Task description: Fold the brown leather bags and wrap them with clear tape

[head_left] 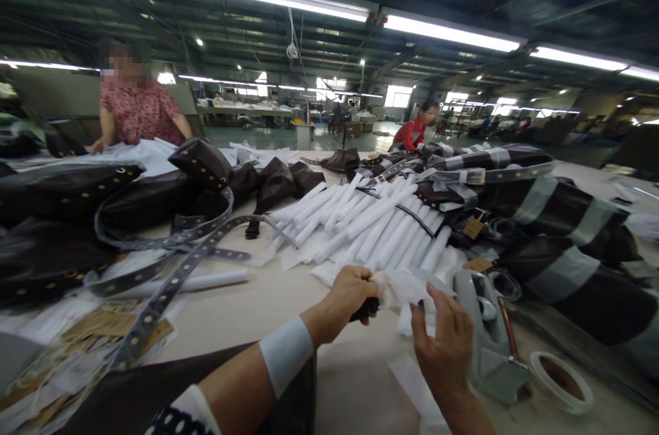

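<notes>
My left hand is closed on a small black item, which looks like a folded strap end; the fingers hide most of it. Thin white wrapping paper stretches from this grip toward my right hand. The fingers and thumb of that right hand are apart, close to the paper's far end; whether they touch it I cannot tell. Beneath the left forearm lies a dark brown leather bag. Just right of the right hand stands a grey tape dispenser.
A heap of white paper rolls lies ahead. Wrapped dark bags are piled at right, more bags at left with an eyeleted strap. A tape roll lies near right. Two people work across the table.
</notes>
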A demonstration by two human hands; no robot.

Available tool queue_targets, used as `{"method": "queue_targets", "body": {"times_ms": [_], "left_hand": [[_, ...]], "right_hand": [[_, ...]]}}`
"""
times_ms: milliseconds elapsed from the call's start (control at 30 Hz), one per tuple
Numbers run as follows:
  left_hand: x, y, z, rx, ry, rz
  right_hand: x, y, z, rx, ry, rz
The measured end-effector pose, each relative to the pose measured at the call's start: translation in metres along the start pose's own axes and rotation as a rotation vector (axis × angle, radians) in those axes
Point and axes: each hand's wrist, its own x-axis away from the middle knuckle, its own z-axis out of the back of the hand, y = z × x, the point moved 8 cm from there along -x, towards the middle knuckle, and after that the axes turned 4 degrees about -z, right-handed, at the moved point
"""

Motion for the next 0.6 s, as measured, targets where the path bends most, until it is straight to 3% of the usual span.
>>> {"method": "queue_targets", "body": {"times_ms": [167, 333, 467, 600], "left_hand": [[-0.005, -0.007, 0.003, 0.021, 0.02, -0.055], [-0.01, -0.014, 0.009, 0.039, 0.035, -0.095], [-0.017, -0.024, 0.017, 0.037, 0.069, -0.115], [-0.026, -0.035, 0.024, 0.048, 0.12, -0.124]], "right_hand": [[0.025, -0.007, -0.031, -0.354, -0.285, -0.378], [0.029, -0.017, -0.055, -0.468, -0.342, -0.625], [0.035, -0.018, -0.073, -0.5, -0.435, -0.724], [0.044, -0.018, -0.086, -0.367, -0.476, -0.661]]}}
